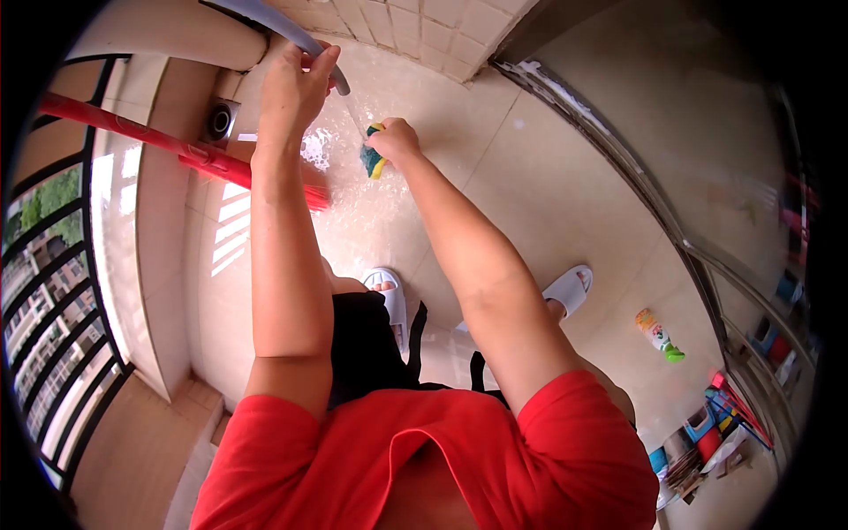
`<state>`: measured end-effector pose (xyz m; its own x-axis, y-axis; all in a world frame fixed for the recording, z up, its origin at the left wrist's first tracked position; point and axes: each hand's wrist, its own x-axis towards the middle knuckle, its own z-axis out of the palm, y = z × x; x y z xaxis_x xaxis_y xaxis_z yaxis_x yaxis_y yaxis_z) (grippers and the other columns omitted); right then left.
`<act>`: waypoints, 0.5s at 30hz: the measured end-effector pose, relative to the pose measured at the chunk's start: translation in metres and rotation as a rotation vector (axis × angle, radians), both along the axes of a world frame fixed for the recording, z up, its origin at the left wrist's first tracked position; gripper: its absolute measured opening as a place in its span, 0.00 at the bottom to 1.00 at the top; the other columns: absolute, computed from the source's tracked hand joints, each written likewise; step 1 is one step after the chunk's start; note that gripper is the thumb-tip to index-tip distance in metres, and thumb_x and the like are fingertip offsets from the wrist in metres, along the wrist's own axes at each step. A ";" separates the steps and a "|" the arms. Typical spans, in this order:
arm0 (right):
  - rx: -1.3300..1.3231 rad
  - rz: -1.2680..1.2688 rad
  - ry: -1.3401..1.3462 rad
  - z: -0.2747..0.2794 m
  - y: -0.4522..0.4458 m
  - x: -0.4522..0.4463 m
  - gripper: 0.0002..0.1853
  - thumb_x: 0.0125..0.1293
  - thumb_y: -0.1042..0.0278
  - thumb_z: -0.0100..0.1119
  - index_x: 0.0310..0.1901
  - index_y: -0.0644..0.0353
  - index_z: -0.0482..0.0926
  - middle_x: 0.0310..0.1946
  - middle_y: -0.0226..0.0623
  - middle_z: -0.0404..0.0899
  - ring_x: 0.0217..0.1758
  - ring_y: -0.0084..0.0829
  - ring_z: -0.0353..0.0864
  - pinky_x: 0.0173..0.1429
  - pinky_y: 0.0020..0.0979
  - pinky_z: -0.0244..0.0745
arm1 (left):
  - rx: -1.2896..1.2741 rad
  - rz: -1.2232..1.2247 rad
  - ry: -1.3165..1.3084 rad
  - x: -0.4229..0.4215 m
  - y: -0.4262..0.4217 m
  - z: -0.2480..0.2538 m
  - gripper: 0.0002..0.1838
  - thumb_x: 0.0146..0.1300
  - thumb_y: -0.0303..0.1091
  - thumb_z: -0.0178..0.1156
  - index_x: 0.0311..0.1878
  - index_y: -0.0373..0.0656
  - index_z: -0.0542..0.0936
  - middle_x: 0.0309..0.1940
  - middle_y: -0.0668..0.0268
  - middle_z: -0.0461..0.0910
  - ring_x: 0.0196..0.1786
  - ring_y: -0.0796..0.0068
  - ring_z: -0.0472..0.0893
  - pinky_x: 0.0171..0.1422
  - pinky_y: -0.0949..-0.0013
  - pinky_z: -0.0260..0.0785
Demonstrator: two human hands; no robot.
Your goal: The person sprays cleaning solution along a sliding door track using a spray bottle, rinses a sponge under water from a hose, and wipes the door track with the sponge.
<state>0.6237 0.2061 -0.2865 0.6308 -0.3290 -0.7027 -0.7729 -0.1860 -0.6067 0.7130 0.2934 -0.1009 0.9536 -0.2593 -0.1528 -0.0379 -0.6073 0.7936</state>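
Note:
My left hand [305,84] is closed round a grey hose [281,24] near its end, at the top of the view. Water runs from the hose mouth toward a green and yellow scrubbing sponge [371,155]. That sponge is gripped in my right hand [395,140], a little above the tiled floor [495,194]. Below the hose the floor is wet and splashed. A red broom [208,159] lies beside my left forearm, which hides part of it; its red bristles show just past the arm.
A round floor drain [219,119] is at the upper left, near a black railing [86,221]. A bottle with a green cap [654,335] lies on the right. Sliding door tracks [618,168] curve along the right side. Assorted items [707,433] are piled at the lower right.

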 end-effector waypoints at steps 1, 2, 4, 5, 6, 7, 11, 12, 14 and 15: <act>-0.006 0.013 -0.012 0.002 0.002 0.000 0.14 0.52 0.65 0.61 0.42 0.55 0.84 0.42 0.47 0.83 0.50 0.44 0.82 0.53 0.37 0.77 | -0.004 0.000 0.002 0.000 -0.001 0.000 0.17 0.66 0.41 0.61 0.47 0.36 0.79 0.33 0.63 0.82 0.34 0.77 0.83 0.38 0.76 0.77; -0.028 0.029 -0.024 0.004 0.003 0.000 0.14 0.52 0.65 0.61 0.42 0.55 0.84 0.42 0.47 0.83 0.49 0.45 0.82 0.53 0.37 0.77 | -0.007 0.000 0.006 -0.001 -0.002 -0.001 0.17 0.66 0.41 0.61 0.47 0.36 0.79 0.33 0.63 0.82 0.34 0.77 0.83 0.39 0.76 0.77; -0.072 0.062 -0.052 0.006 0.005 0.001 0.14 0.53 0.66 0.61 0.42 0.54 0.84 0.42 0.46 0.83 0.49 0.45 0.82 0.53 0.38 0.77 | -0.013 -0.002 0.005 -0.002 -0.006 0.001 0.17 0.66 0.41 0.61 0.47 0.36 0.80 0.33 0.63 0.83 0.34 0.77 0.83 0.39 0.76 0.77; -0.090 0.074 -0.045 0.007 0.005 0.003 0.14 0.53 0.66 0.61 0.42 0.53 0.84 0.41 0.46 0.84 0.48 0.45 0.83 0.53 0.38 0.77 | -0.014 -0.005 0.003 -0.003 -0.008 0.002 0.17 0.66 0.41 0.61 0.47 0.36 0.80 0.33 0.63 0.83 0.34 0.77 0.83 0.39 0.76 0.77; -0.108 0.086 -0.039 0.007 0.005 0.004 0.13 0.53 0.66 0.61 0.42 0.53 0.84 0.41 0.46 0.84 0.48 0.45 0.83 0.52 0.38 0.77 | -0.015 -0.007 0.001 -0.004 -0.009 0.002 0.17 0.66 0.41 0.61 0.47 0.36 0.80 0.32 0.63 0.83 0.33 0.77 0.83 0.38 0.76 0.77; -0.125 0.099 -0.032 0.006 0.005 0.004 0.13 0.53 0.66 0.62 0.42 0.52 0.84 0.40 0.45 0.84 0.47 0.45 0.83 0.52 0.38 0.77 | -0.020 -0.007 -0.018 -0.003 -0.009 0.000 0.17 0.64 0.42 0.61 0.46 0.36 0.80 0.32 0.62 0.83 0.33 0.76 0.83 0.38 0.74 0.76; -0.144 0.061 -0.082 0.003 0.004 -0.004 0.13 0.52 0.65 0.63 0.41 0.53 0.84 0.38 0.45 0.84 0.45 0.45 0.83 0.51 0.39 0.78 | -0.030 0.005 -0.037 -0.001 -0.007 -0.005 0.18 0.62 0.44 0.62 0.45 0.37 0.80 0.32 0.61 0.84 0.33 0.72 0.84 0.39 0.70 0.74; -0.161 0.066 -0.094 0.004 0.003 -0.005 0.13 0.52 0.65 0.63 0.41 0.53 0.84 0.38 0.45 0.84 0.45 0.45 0.83 0.51 0.39 0.78 | -0.030 0.009 -0.029 0.000 -0.008 -0.005 0.18 0.62 0.44 0.62 0.45 0.37 0.80 0.32 0.60 0.84 0.34 0.71 0.84 0.39 0.69 0.74; -0.164 0.061 -0.107 0.006 0.002 -0.007 0.13 0.51 0.65 0.64 0.40 0.55 0.84 0.37 0.45 0.84 0.45 0.45 0.83 0.51 0.39 0.78 | -0.012 -0.006 -0.040 0.001 -0.008 -0.005 0.17 0.65 0.43 0.61 0.46 0.36 0.80 0.32 0.63 0.83 0.33 0.76 0.83 0.38 0.74 0.75; -0.150 0.052 -0.109 0.006 0.001 -0.007 0.13 0.50 0.64 0.64 0.39 0.56 0.84 0.37 0.45 0.84 0.45 0.45 0.83 0.50 0.39 0.78 | -0.003 -0.012 -0.046 0.002 -0.008 -0.005 0.17 0.66 0.42 0.61 0.46 0.36 0.80 0.31 0.64 0.82 0.33 0.78 0.83 0.38 0.77 0.76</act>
<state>0.6168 0.2074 -0.2801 0.7195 -0.3903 -0.5745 -0.6910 -0.3189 -0.6487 0.7147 0.2852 -0.1063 0.9563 -0.2716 -0.1081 -0.0820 -0.6040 0.7928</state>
